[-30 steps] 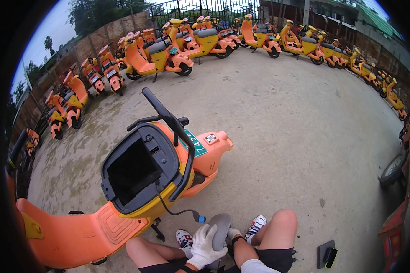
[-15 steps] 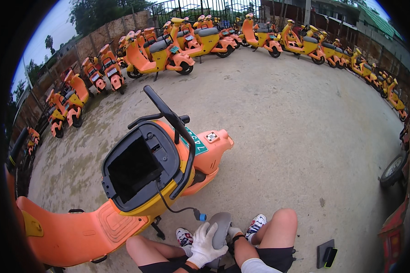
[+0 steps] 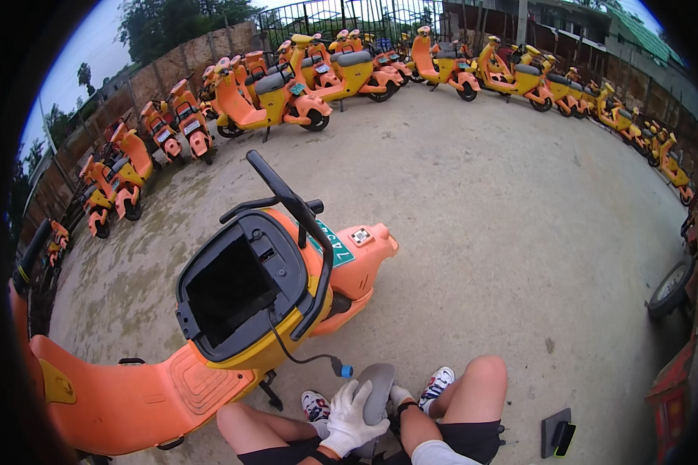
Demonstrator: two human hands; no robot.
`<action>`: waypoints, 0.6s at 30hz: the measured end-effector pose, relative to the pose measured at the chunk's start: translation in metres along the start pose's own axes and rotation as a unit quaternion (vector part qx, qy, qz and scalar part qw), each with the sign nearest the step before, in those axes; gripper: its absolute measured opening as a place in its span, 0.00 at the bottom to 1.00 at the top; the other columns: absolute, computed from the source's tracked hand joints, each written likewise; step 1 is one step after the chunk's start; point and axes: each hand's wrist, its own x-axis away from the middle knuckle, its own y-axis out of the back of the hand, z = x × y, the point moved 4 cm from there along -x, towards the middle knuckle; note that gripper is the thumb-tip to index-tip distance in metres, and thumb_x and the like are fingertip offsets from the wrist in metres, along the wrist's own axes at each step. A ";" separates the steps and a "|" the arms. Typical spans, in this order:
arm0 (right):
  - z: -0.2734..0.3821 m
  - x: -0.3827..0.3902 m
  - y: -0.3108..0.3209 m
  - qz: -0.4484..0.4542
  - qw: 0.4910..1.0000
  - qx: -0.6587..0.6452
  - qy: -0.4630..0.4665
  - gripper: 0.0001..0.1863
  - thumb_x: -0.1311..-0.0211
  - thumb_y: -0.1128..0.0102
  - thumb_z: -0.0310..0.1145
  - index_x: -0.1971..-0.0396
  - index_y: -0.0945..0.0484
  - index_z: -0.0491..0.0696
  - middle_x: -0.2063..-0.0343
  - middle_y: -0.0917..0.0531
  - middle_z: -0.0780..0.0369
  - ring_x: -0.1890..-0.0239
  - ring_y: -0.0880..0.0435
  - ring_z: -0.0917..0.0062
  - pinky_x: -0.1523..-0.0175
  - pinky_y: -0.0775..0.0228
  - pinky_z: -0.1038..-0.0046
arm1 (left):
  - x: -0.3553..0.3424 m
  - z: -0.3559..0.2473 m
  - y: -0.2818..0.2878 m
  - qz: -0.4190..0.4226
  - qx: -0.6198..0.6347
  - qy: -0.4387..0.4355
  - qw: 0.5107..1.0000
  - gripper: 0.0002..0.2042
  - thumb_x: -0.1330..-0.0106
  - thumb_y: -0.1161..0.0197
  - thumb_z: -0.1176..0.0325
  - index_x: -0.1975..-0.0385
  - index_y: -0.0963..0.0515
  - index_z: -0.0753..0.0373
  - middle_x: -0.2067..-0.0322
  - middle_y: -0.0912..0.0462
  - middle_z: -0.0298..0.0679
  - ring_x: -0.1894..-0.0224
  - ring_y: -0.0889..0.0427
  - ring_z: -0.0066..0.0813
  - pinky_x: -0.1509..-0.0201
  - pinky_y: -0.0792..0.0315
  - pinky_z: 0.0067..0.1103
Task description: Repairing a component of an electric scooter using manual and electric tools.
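Observation:
Between my knees I have a grey scooter seat (image 3: pixel 378 391), tilted on edge. My left hand (image 3: pixel 353 418), in a white glove, is closed over its left side with the fingers curled round it. Against the seat's right edge lies my right hand (image 3: pixel 399 396), also gloved, its fingers mostly hidden behind the seat. Just beyond hangs a black cable with a blue connector (image 3: pixel 346 371), not touched by either hand. It comes out of the open seat compartment (image 3: pixel 233 283) of an orange and yellow scooter (image 3: pixel 353 271), which shows a dark hollow.
A dark flat pad (image 3: pixel 552 430) with a phone-like device (image 3: pixel 565 440) on it lies on the concrete at my right. A red vehicle with a wheel (image 3: pixel 669 288) stands at the right edge. Rows of parked scooters (image 3: pixel 271 97) line the walls and fence.
The view has shifted very slightly. Both hands keep the same hold on the seat.

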 end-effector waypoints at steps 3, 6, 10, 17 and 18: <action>-0.008 -0.017 0.011 0.003 0.999 -0.033 0.003 0.10 0.37 0.44 0.33 0.67 0.17 0.43 0.71 0.16 0.55 0.73 0.17 0.69 0.69 0.27 0.66 | -0.006 -0.006 -0.006 0.011 0.008 -0.015 1.000 0.47 0.58 0.27 0.46 0.34 0.37 0.53 0.39 0.38 0.55 0.34 0.41 0.57 0.32 0.45 0.46; -0.002 0.012 -0.012 0.011 0.996 0.084 -0.012 0.11 0.36 0.45 0.34 0.66 0.17 0.43 0.71 0.16 0.56 0.72 0.17 0.68 0.68 0.27 0.66 | 0.006 0.010 0.003 0.000 -0.006 0.012 1.000 0.46 0.58 0.27 0.46 0.35 0.36 0.53 0.39 0.38 0.55 0.34 0.41 0.57 0.32 0.45 0.46; -0.004 -0.030 0.013 0.000 0.996 0.082 0.046 0.12 0.36 0.46 0.36 0.69 0.17 0.45 0.71 0.16 0.55 0.70 0.17 0.67 0.68 0.29 0.66 | -0.006 -0.008 -0.005 0.007 0.012 -0.015 1.000 0.46 0.58 0.27 0.46 0.35 0.36 0.54 0.39 0.38 0.56 0.34 0.41 0.57 0.32 0.45 0.46; -0.012 -0.022 0.006 -0.002 1.000 0.026 0.007 0.13 0.35 0.48 0.37 0.72 0.18 0.46 0.74 0.17 0.57 0.74 0.19 0.67 0.71 0.31 0.65 | -0.004 -0.006 -0.002 0.005 0.003 -0.011 1.000 0.47 0.58 0.27 0.46 0.35 0.37 0.54 0.40 0.37 0.56 0.34 0.40 0.57 0.32 0.44 0.46; -0.012 -0.027 0.012 -0.005 1.000 0.022 0.007 0.13 0.35 0.48 0.37 0.72 0.18 0.46 0.74 0.17 0.57 0.74 0.19 0.67 0.71 0.31 0.65 | -0.005 -0.008 -0.003 0.006 0.004 -0.013 1.000 0.47 0.59 0.26 0.46 0.35 0.37 0.54 0.40 0.37 0.56 0.35 0.40 0.57 0.33 0.43 0.46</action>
